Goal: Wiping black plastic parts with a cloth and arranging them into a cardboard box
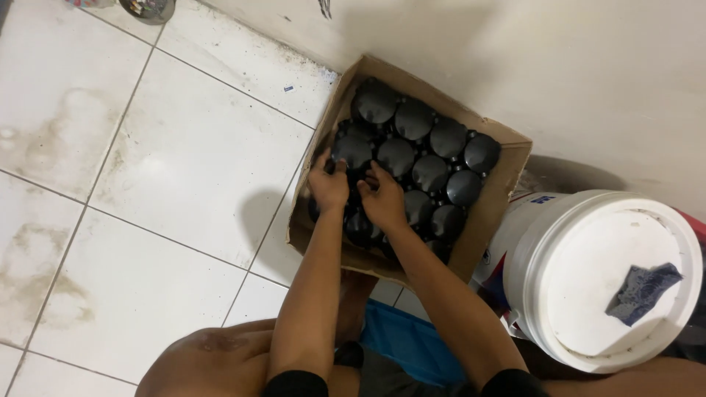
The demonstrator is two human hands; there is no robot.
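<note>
1. The left hand (329, 185) reaches into the cardboard box (482, 220) at the middle of the frame; its fingers curl down around a round black lid (351, 151), though whether the grip is clenched on it or only resting on it cannot be told.
2. The right hand (384, 200) sits just beside the left, fingers bent and pressed among the lids; its grip is likewise unclear, since the fingertips are hidden in the dark gaps.
3. The lids are glossy, domed and black, packed tight in rows and touching one another, filling the box from its upper left corner to its right wall.
4. The box is plain brown card with a worn, bent rim; it stands on the floor against a white wall (573, 81).
5. The floor (169, 169) is pale glazed tile, stained brown in patches, with dark grout lines.
6. At lower right, just beside the box, stands a white plastic bucket (544, 279) with a round lid; a crumpled grey-blue rag (642, 292) lies on it.
</note>
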